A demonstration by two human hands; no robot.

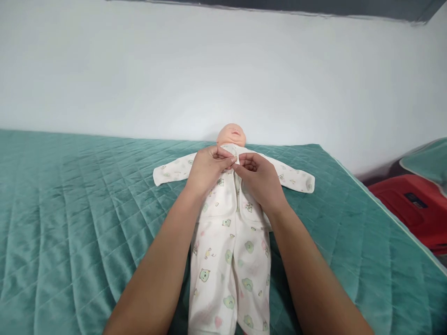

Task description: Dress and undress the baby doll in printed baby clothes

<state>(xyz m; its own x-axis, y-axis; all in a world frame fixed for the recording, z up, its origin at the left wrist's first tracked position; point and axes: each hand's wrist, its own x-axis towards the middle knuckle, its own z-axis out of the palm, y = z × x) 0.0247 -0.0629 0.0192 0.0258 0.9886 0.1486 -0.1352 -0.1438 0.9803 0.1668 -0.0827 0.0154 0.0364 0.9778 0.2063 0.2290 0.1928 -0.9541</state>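
Observation:
A baby doll (pixel 231 135) lies on its back with its head near the wall, dressed in a white printed baby jacket (pixel 220 200) and matching printed pants (pixel 213 274). Both jacket sleeves stretch out to the sides. At the upper chest, my left hand (pixel 211 165) pinches one front edge of the jacket. My right hand (pixel 260 174) pinches the other edge close beside it, and the fingertips of both hands nearly meet. Below them the jacket front hangs parted. Any fastener between the fingertips is too small to make out.
A green quilted bedspread (pixel 87 223) lies under the doll, its edge running down the right side. Behind stands a white wall (pixel 139 70). Beyond the bed's right edge sits a red plastic case (pixel 408 209), with a green cloth item (pixel 428 160) above it.

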